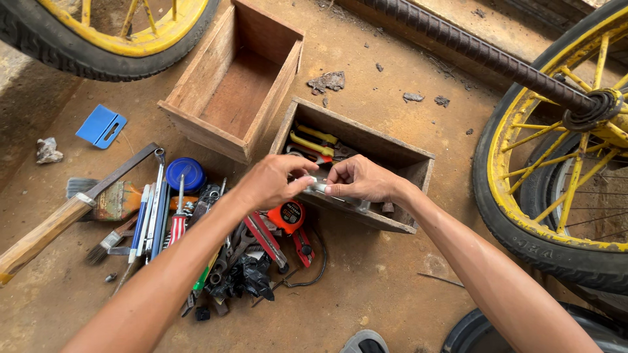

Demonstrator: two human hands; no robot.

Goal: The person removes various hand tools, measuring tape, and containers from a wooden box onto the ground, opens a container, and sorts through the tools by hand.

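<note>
- both hands met over the front edge of the smaller wooden box (399, 157), the one with yellow-handled pliers (313, 142) lying inside.
- the left hand (267, 182) had its thumb and fingertips pinched narrow on one end of a small silvery metal piece (318, 185); the right hand (360, 180) had its fingers curled close over the other end. what kind of piece it was could not be told, since the fingers hid most of it.
- the piece sat between the two hands, just above the box's near wall and close by the orange tape measure (288, 214).
- judged from this, the work was a fine two-handed handling of a small part, so a firm pinch from both sides, with the wrists steady, would suit best.
- keeping it over the box seemed wise: a slip would then drop it inside, not into the heap of tools (196, 229) on the dirt floor (366, 281).
- the larger empty box (196, 111) and the yellow-spoked wheel (556, 170) lay well apart from the hands.
</note>
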